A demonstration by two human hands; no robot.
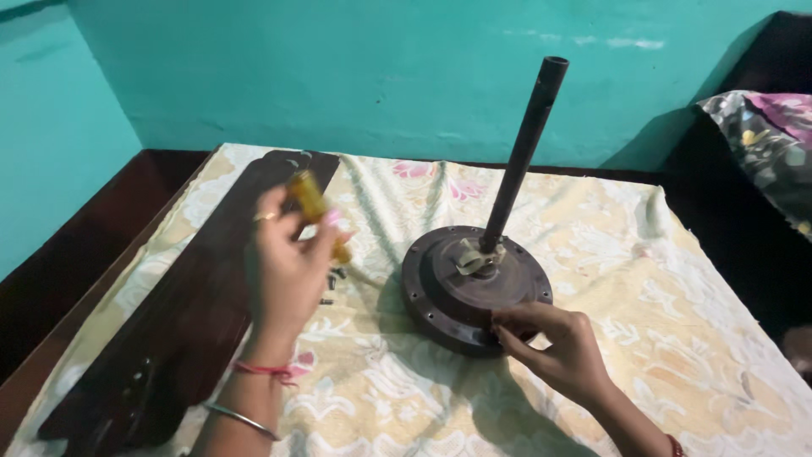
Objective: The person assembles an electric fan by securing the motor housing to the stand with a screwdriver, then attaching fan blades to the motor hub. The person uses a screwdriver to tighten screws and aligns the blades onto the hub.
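Left hand: the left hand [286,262] is raised above the cloth, fingers curled around a yellow-handled screwdriver [315,210], its tip hidden behind the fingers
Right hand: the right hand [554,338] rests at the near rim of the fan motor, fingertips pinched at the edge; whether they hold a screw I cannot tell
Fan motor: the dark round fan motor [474,283] sits mid-cloth with its down rod [524,148] standing tilted
Blades: dark fan blades [186,313] lie flat to the left, apart from the motor
Screws: small loose screws [334,283] lie between blades and motor
Surface: floral cloth [677,296]
Progress: judging by this, blades are off the motor and fastening work at the rim is not finished
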